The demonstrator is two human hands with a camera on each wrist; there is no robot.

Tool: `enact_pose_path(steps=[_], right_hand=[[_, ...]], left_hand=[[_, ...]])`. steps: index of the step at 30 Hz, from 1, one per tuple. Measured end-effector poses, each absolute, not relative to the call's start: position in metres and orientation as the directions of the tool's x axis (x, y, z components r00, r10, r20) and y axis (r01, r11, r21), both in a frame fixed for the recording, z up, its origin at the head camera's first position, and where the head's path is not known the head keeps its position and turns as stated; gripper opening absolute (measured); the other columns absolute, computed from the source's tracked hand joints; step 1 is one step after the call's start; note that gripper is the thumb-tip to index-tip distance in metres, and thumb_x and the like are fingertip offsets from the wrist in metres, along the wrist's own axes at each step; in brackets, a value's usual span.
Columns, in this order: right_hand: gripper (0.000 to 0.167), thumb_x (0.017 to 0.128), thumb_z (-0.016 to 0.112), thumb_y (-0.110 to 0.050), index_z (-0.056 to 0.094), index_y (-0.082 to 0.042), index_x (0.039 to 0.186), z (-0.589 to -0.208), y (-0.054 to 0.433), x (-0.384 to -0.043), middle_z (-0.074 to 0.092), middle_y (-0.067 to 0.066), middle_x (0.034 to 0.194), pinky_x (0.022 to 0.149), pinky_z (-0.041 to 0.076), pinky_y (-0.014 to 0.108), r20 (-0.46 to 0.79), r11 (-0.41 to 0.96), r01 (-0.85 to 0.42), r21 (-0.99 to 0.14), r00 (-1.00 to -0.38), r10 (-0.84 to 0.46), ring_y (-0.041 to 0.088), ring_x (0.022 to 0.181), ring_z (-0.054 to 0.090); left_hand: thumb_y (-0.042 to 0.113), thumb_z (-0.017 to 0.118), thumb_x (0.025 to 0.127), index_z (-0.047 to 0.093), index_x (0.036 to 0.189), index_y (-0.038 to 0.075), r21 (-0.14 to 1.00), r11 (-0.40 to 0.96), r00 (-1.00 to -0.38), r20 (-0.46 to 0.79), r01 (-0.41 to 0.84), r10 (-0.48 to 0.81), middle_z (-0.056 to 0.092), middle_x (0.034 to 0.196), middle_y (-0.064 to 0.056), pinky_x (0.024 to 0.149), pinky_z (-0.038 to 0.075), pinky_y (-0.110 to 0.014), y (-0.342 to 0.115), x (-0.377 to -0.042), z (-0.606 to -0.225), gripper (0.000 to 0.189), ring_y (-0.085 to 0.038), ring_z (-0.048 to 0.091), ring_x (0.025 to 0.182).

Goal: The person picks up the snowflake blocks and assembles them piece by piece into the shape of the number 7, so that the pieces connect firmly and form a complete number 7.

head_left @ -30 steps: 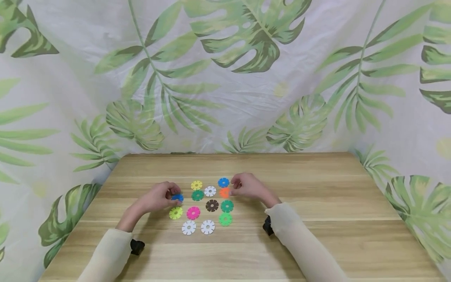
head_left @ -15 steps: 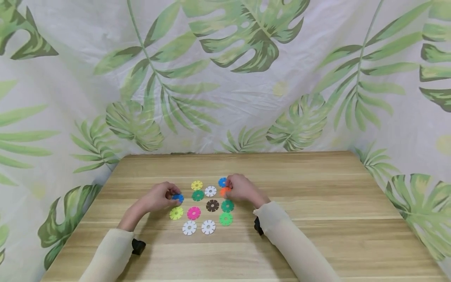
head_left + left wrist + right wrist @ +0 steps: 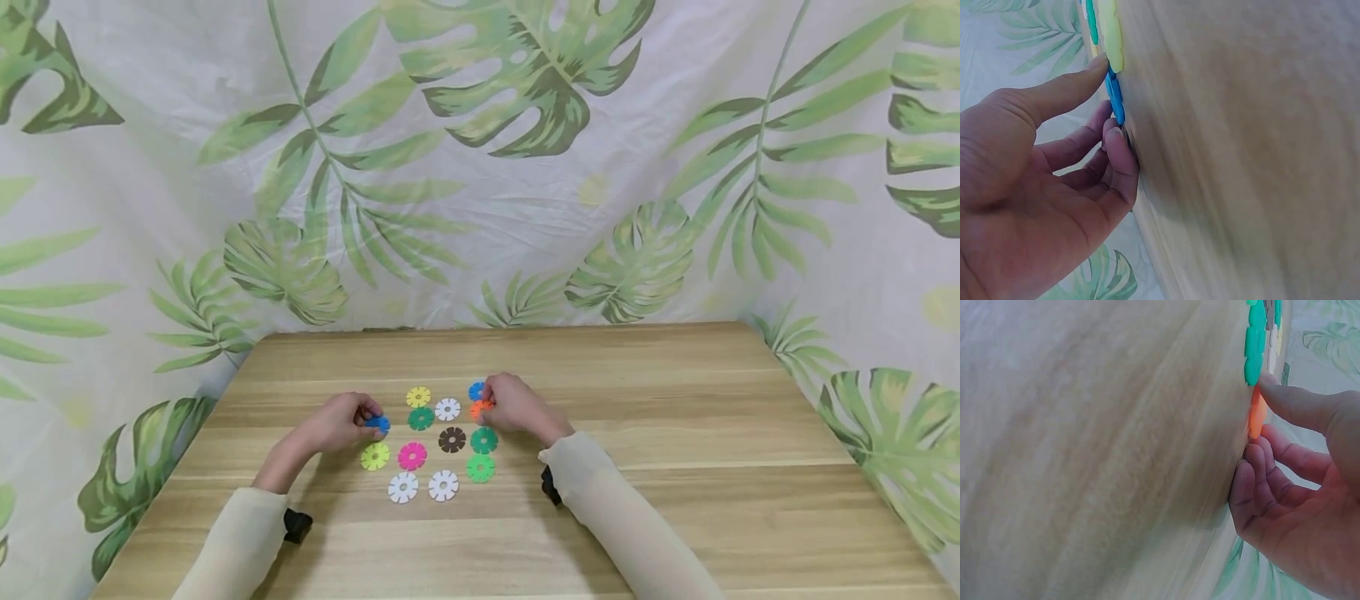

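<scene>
In the head view my left hand [image 3: 337,423] pinches a blue notched plastic disc [image 3: 381,424] at the left of a group of such discs. The left wrist view has the thumb on one side of the blue disc [image 3: 1115,100] and the fingers on the other, close to the tabletop. At the group's right, my right hand [image 3: 517,407] grips an orange notched disc [image 3: 481,410] between thumb and fingers, partly covering it. Beyond that lies another blue disc [image 3: 476,391], half hidden by the fingers. A green disc [image 3: 1254,353] sits right by the right thumb.
Between the hands lie flat discs: yellow [image 3: 418,397], green [image 3: 421,418], white [image 3: 447,409], brown [image 3: 452,440] and pink [image 3: 412,456]. Nearer are a yellow-green disc [image 3: 375,456], a bright green disc [image 3: 481,467] and two white ones. A leaf-print cloth [image 3: 525,208] hangs behind the wooden table [image 3: 675,517].
My right hand has moved a little left and now covers part of the orange and far blue discs. My left hand has stayed at its blue disc.
</scene>
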State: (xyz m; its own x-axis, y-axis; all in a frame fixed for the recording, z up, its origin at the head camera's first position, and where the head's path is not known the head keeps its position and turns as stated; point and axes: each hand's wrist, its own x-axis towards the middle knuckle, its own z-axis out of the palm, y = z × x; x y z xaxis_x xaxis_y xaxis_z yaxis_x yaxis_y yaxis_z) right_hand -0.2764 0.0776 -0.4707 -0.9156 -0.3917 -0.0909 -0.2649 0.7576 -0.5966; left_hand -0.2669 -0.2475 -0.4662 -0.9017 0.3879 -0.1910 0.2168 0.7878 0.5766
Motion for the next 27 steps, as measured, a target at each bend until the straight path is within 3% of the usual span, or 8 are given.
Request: enact_pose_path(steps=[7,14,20,27], right_hand=[[0.028,0.088,0.085,-0.012,0.062,-0.002,0.101,-0.47,0.076,-0.274,0.061,0.005,0.091,0.072,0.047,0.028,-0.107,0.762,-0.224,-0.607,-0.928,-0.358,0.019,0.082,0.054],[0.028,0.085,0.085,-0.004,0.061,-0.003,0.1,-0.468,0.078,-0.271,0.061,0.004,0.087,0.067,0.046,0.025,-0.069,0.73,-0.223,-0.646,-0.935,-0.347,0.017,0.078,0.054],[0.015,0.087,0.075,0.005,0.067,-0.004,0.096,-0.466,0.083,-0.271,0.067,0.004,0.086,0.07,0.05,0.024,-0.003,0.676,-0.267,-0.687,-0.929,-0.369,0.015,0.078,0.058],[0.017,0.088,0.073,0.007,0.068,-0.005,0.098,-0.46,0.092,-0.264,0.071,0.008,0.094,0.078,0.057,0.03,0.033,0.628,-0.278,-0.727,-0.928,-0.372,0.016,0.086,0.064]], left_hand=[[0.014,0.081,0.093,0.064,0.11,0.0,0.577,0.797,-0.908,-0.215,0.179,0.36,0.063,0.097,-0.009,0.078,0.052,-0.033,-0.247,-0.265,-0.465,0.027,-0.02,0.056,0.088],[0.01,0.081,0.091,0.067,0.105,0.0,0.634,0.761,-0.93,-0.18,0.139,0.32,0.067,0.094,-0.009,0.071,0.052,-0.027,-0.248,-0.266,-0.467,0.022,-0.019,0.06,0.086],[0.004,0.073,0.096,0.071,0.11,-0.002,0.719,0.686,-0.941,-0.148,0.108,0.304,0.076,0.092,-0.011,0.068,0.063,-0.03,-0.247,-0.264,-0.465,0.015,-0.018,0.071,0.081],[0.01,0.072,0.099,0.075,0.113,-0.003,0.772,0.628,-0.952,-0.11,0.099,0.284,0.078,0.089,-0.009,0.07,0.066,-0.037,-0.234,-0.257,-0.452,0.02,-0.022,0.075,0.077]])
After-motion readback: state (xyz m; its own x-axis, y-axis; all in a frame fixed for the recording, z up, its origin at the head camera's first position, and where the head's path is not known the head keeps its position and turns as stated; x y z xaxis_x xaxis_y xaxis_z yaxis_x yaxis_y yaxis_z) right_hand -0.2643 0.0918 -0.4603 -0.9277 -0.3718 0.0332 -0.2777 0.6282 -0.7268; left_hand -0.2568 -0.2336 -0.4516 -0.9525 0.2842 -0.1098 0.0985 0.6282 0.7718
